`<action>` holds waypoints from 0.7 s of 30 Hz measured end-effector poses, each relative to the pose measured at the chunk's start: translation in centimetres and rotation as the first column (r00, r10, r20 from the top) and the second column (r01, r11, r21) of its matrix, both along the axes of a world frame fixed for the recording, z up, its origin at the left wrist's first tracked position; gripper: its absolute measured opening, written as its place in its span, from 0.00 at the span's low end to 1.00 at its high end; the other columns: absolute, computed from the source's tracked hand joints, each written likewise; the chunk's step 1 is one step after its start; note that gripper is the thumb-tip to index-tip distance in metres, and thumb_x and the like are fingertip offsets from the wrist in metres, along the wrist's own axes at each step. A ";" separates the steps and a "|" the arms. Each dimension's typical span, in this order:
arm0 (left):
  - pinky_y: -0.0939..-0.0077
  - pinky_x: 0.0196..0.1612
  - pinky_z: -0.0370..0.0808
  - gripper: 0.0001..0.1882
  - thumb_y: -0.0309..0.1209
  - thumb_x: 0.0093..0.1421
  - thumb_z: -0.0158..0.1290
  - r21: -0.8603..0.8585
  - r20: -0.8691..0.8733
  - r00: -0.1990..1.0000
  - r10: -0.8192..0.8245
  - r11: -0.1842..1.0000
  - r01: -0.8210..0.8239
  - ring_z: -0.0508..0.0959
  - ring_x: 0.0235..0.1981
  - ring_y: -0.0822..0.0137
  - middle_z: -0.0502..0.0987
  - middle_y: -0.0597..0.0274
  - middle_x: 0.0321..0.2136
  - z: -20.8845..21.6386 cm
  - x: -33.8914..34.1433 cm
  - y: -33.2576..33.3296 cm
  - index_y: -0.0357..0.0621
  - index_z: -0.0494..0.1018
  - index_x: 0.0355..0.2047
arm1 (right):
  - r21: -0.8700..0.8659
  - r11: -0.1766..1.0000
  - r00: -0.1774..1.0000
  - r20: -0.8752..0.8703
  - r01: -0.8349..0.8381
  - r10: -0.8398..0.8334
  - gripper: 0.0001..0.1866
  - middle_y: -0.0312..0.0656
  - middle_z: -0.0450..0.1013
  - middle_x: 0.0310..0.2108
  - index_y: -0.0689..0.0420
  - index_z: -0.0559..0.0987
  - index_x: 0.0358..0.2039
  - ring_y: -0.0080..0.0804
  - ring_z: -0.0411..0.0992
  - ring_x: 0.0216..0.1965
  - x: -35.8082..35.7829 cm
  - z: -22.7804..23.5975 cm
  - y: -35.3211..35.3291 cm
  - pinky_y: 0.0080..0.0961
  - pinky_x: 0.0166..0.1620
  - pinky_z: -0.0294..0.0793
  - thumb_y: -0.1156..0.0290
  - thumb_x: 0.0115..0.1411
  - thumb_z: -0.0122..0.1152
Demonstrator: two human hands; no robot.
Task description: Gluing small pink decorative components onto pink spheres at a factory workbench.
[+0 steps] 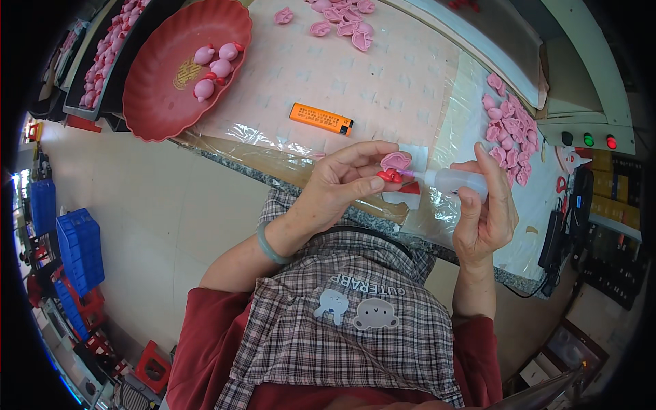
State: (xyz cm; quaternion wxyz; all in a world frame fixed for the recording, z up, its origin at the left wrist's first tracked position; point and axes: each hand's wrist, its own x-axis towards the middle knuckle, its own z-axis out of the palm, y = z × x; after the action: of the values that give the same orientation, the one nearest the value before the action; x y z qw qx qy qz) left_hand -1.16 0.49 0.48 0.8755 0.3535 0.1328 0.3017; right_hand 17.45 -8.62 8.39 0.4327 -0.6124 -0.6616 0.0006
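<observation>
Between the fingertips of my left hand [333, 183] is a small pink plastic part [395, 161], hollow and cup-shaped, with a glossy red piece [389, 176] at its lower side. My right hand [489, 222] grips a translucent white squeeze bottle [459, 182], lying nearly level. Its thin nozzle points left and meets the pink part, or comes very close; I cannot tell which. Below them on the table is a white paper [414, 158] with a red patch. An orange box-shaped lighter [320, 119] lies beyond my left hand.
A scalloped red tray [147, 96] at the far left holds several pink-and-red figures. Loose pink parts [342, 17] lie at the back, and another pile [509, 130] at the right. A black bin [113, 51] of pink pieces stands far left. The stone table edge [273, 181] runs before me.
</observation>
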 end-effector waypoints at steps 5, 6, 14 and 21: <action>0.60 0.58 0.74 0.24 0.22 0.63 0.52 -0.002 -0.008 1.000 0.009 1.000 -0.009 0.75 0.54 0.56 0.72 0.46 0.54 0.0 0.0 0.0 0.33 0.63 0.59 | 0.028 0.999 0.999 0.025 -0.023 0.022 0.22 0.50 0.77 0.35 0.70 0.73 0.53 0.35 0.76 0.30 0.0 -0.1 0.1 0.26 0.31 0.76 0.68 0.62 0.61; 0.60 0.58 0.74 0.24 0.22 0.63 0.52 -0.006 -0.006 1.000 0.006 1.000 -0.006 0.75 0.55 0.57 0.72 0.46 0.54 0.0 0.0 0.0 0.33 0.63 0.59 | 0.031 0.999 0.999 0.033 -0.024 0.023 0.22 0.50 0.77 0.35 0.70 0.73 0.53 0.35 0.76 0.30 0.0 -0.1 0.2 0.26 0.32 0.76 0.69 0.62 0.61; 0.60 0.58 0.74 0.25 0.22 0.63 0.53 -0.010 0.012 1.000 -0.001 1.000 0.002 0.75 0.54 0.56 0.72 0.47 0.54 0.1 0.0 0.0 0.33 0.63 0.60 | 0.022 1.000 0.999 0.049 -0.014 0.013 0.22 0.50 0.77 0.34 0.70 0.74 0.53 0.36 0.77 0.30 -0.1 0.2 0.2 0.26 0.32 0.76 0.69 0.62 0.61; 0.60 0.58 0.74 0.25 0.23 0.62 0.54 -0.019 0.014 1.000 -0.009 1.000 0.009 0.75 0.54 0.56 0.72 0.47 0.54 -0.1 0.0 0.1 0.33 0.63 0.60 | 0.019 1.000 0.997 0.077 -0.015 0.014 0.22 0.49 0.77 0.30 0.69 0.75 0.52 0.36 0.76 0.30 -0.2 0.3 0.3 0.25 0.32 0.76 0.69 0.60 0.63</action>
State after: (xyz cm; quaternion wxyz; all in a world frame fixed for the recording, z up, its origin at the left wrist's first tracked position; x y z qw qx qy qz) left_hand -1.16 0.57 0.39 0.8810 0.3437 0.1280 0.2989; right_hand 17.21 -8.33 8.65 0.4129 -0.6030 -0.6820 -0.0260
